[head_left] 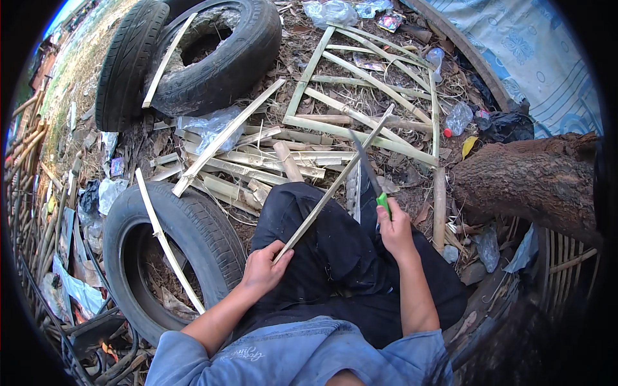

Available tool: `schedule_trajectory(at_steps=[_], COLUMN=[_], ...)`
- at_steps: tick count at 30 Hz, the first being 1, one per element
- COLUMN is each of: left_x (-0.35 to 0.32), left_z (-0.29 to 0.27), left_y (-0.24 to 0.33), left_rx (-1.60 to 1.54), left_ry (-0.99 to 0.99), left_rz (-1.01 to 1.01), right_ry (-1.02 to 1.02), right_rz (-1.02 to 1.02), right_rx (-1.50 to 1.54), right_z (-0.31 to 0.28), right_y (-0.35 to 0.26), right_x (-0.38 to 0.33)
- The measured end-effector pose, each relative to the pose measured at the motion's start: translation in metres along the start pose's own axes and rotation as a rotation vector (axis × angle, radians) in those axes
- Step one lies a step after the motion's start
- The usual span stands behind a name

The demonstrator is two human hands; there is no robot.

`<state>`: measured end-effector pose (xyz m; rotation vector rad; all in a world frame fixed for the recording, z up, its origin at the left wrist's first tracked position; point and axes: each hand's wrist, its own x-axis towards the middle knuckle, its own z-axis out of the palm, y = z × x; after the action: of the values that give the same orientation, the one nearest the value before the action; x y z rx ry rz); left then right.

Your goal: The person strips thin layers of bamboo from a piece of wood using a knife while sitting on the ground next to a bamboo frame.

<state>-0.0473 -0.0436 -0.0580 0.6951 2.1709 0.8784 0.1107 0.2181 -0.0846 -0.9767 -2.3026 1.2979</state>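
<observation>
As I watch remotely through the head camera, one left hand [265, 267]: fingers clamped on the lower end of a split wooden strip [322, 202], slanting up over dark trousers [347, 260]. One right hand [397, 233]: fingers clamped on a green-handled knife [368, 168], blade crossing the strip in view; contact, I cannot tell. Surface: littered earth ground [421, 193]. Ahead: pile of split pieces [315, 156]; beyond it, slatted frame [360, 136], lying flat. Left: worn tyres [215, 248], strips across two. Right: thick trunk [528, 183], red-capped clear bottle [458, 119]. Upper right: blue patterned sheet [515, 51].
</observation>
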Motion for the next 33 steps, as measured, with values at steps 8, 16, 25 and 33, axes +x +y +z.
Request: schedule_trajectory(at_steps=[8,16,25,33], left_x=[0.015,0.023,0.022,0.019], left_z=[-0.015,-0.002,0.01,0.018], left_y=[0.012,-0.002,-0.002,-0.004], left_rx=[0.191,0.148,0.199,0.217], left_ry=[-0.196,-0.163,-0.056,0.004], left_rz=[-0.148,-0.081,-0.009,-0.002], right_ry=[-0.147,-0.123,-0.118,-0.078], right_rz=[-0.135,-0.171,-0.309,-0.324], right_rx=[-0.08,-0.304,-0.394,-0.465], right_z=[0.043,0.068,0.065,0.06], right_y=[-0.029,-0.023,-0.006,0.008], right_x=[-0.013,0.002,0.017,0.038])
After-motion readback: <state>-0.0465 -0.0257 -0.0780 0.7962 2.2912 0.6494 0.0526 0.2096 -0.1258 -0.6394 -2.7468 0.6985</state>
